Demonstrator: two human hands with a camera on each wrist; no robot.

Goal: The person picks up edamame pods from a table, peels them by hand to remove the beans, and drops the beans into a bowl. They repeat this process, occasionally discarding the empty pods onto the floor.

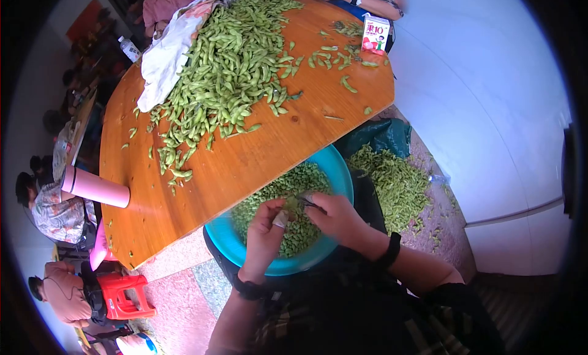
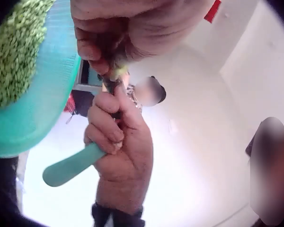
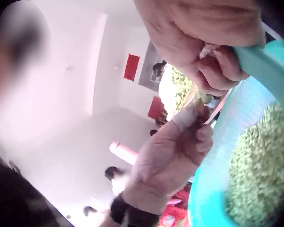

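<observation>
My left hand (image 1: 264,235), with a white wrap on its thumb, pinches a green soybean pod (image 2: 118,72) at its fingertips. Facing it, my right hand (image 1: 340,219) grips a small tool by its teal handle (image 2: 72,166). The tool's dark tip meets the pod between both hands; the fingers partly cover it, and its exact kind I cannot tell. Both hands are over a turquoise basin (image 1: 347,180) of shelled green beans (image 1: 306,178). In the right wrist view, the teal handle (image 3: 267,71) sticks out behind the right fist.
A wooden table (image 1: 269,150) bears a large heap of pods (image 1: 226,67), a white cloth (image 1: 162,73), a pink tumbler (image 1: 98,186) and a drink carton (image 1: 375,33). Right of the basin, a pile of pods (image 1: 395,189) covers the floor by a dark green bag (image 1: 386,134). Other people sit around.
</observation>
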